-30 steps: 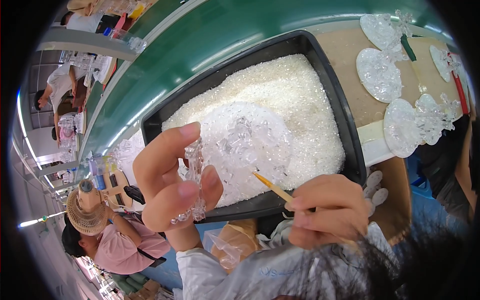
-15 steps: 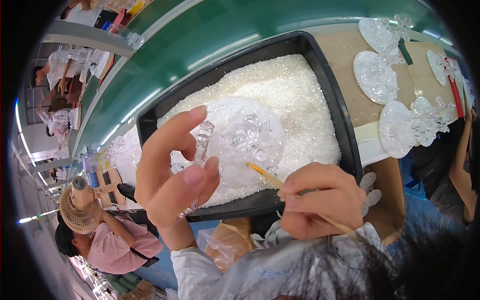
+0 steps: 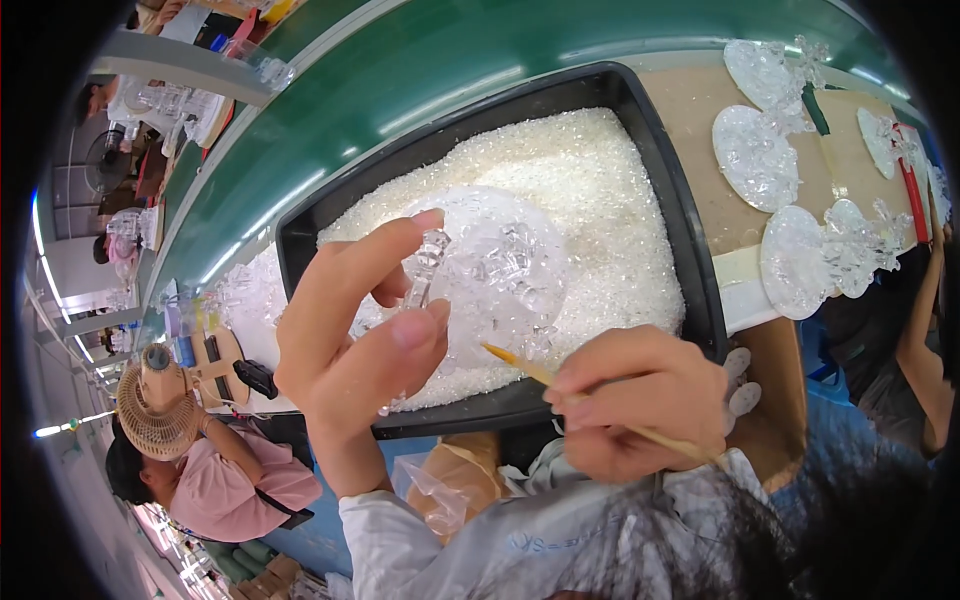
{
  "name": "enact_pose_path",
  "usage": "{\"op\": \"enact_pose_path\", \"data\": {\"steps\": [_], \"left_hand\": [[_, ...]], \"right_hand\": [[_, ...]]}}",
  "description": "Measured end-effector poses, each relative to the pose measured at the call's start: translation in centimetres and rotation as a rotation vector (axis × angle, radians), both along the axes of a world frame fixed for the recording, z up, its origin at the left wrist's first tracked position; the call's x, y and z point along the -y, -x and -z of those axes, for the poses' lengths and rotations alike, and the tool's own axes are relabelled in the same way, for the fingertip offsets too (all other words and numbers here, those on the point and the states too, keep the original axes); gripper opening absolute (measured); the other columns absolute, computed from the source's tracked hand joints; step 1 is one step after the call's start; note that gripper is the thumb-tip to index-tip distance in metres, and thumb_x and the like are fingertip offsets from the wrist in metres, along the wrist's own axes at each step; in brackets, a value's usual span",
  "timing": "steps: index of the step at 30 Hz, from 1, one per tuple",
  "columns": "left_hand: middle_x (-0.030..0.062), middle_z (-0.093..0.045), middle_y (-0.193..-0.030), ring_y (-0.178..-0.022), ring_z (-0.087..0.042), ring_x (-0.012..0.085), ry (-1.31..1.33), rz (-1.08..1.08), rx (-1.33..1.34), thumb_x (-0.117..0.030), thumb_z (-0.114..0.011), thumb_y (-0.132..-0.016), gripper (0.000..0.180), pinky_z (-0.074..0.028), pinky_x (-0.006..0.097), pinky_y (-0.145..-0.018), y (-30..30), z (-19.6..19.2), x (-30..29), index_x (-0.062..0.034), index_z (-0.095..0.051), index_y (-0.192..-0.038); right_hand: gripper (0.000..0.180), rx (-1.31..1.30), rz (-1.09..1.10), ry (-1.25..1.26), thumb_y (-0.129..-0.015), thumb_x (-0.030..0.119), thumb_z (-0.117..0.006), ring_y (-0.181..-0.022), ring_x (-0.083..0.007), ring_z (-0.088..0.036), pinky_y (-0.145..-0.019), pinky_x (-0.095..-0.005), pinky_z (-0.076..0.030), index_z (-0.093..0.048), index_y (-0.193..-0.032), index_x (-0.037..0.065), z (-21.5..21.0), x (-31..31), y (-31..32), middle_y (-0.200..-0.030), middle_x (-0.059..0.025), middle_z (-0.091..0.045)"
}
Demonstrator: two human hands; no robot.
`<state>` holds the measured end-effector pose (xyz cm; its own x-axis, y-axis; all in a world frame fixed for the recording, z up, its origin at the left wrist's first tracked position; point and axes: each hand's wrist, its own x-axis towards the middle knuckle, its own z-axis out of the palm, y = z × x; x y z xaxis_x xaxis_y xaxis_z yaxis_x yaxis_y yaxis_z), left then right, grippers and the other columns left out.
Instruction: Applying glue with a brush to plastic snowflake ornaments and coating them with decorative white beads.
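Above the black tray (image 3: 690, 230), the left hand (image 3: 350, 340) is gripping a clear glass ornament (image 3: 480, 280): the thumb and the forefinger are closing on a narrow, ribbed glass post at its edge, and the round, bumpy disc part is standing out to the right of the fingers, over the tray. The right hand (image 3: 635, 400) is closed around a thin wooden stick (image 3: 590, 400), holding it like a pen, and the yellowish tip is pointing at the lower edge of the disc; I cannot tell if the tip is touching the glass.

The ornament is looking stiff, smooth and brittle, and I judge it is rather light for one hand but slippery between bare fingers. The small raised figures on the disc are seeming the weakest parts, so the post or the rim of the disc is the safer place for holding.

Under the hands, the tray is holding a thick bed of small white crystal grains (image 3: 590, 200). To the right, several more clear discs (image 3: 755, 155) are lying flat on a brown board. Behind the tray, a green belt (image 3: 420, 70) is running across. At the lower left, another person in a pink shirt (image 3: 230, 480) is sitting beside a small fan (image 3: 155, 415).
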<state>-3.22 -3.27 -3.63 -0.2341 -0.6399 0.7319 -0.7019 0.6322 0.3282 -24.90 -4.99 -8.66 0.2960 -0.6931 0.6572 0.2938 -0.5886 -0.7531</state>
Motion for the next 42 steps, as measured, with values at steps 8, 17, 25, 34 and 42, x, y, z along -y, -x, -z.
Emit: {"op": "enact_pose_path", "data": {"steps": [8,17,25,34,42], "left_hand": [[0.0234,-0.069,-0.101,-0.063,-0.056,0.0223,0.017,-0.027,0.051,0.01,-0.075,-0.07,0.046,-0.047,0.028,-0.053,0.0,0.0,-0.2,-0.0137,-0.057,-0.105],[0.0231,-0.069,-0.102,-0.065,-0.058,0.024,-0.02,-0.015,0.046,0.007,-0.077,-0.068,0.04,-0.048,0.029,-0.053,0.2,-0.3,-0.3,-0.0129,-0.058,-0.097],[0.0229,-0.069,-0.101,-0.065,-0.058,0.0242,-0.005,0.004,0.065,0.001,-0.076,-0.069,0.032,-0.048,0.03,-0.052,0.0,0.1,-0.2,-0.0104,-0.059,-0.094],[0.0221,-0.069,-0.099,-0.062,-0.058,0.0238,0.012,-0.008,0.053,0.003,-0.076,-0.069,0.041,-0.048,0.029,-0.05,0.4,-0.1,-0.2,-0.0133,-0.058,-0.101],[0.0229,-0.069,-0.1,-0.061,-0.057,0.0233,-0.04,-0.018,0.085,0.005,-0.076,-0.068,0.043,-0.047,0.028,-0.049,0.2,-0.4,-0.4,-0.0142,-0.057,-0.102]], "right_hand": [[0.02,0.002,0.118,-0.035,-0.067,-0.01,-0.067,-0.065,-0.0198,-0.069,-0.056,-0.0273,-0.057,-0.062,-0.083,0.002,0.3,-0.5,0.4,-0.087,-0.0153,-0.063],[0.022,-0.014,0.03,-0.107,-0.067,-0.008,-0.068,-0.064,-0.0197,-0.069,-0.056,-0.0273,-0.057,-0.062,-0.086,0.001,0.4,-0.5,0.6,-0.088,-0.016,-0.063],[0.023,-0.004,0.052,-0.05,-0.068,-0.008,-0.069,-0.062,-0.0193,-0.068,-0.054,-0.0261,-0.056,-0.061,-0.088,0.001,0.6,-0.6,0.6,-0.088,-0.016,-0.063],[0.023,-0.021,0.049,-0.046,-0.066,-0.01,-0.067,-0.062,-0.0199,-0.068,-0.053,-0.0268,-0.056,-0.06,-0.085,0.0,0.4,-0.4,0.7,-0.085,-0.0166,-0.062],[0.023,-0.029,0.048,-0.044,-0.069,-0.011,-0.063,-0.061,-0.019,-0.066,-0.052,-0.0272,-0.056,-0.058,-0.087,0.001,0.6,-0.4,0.9,-0.089,-0.0162,-0.06]]}}
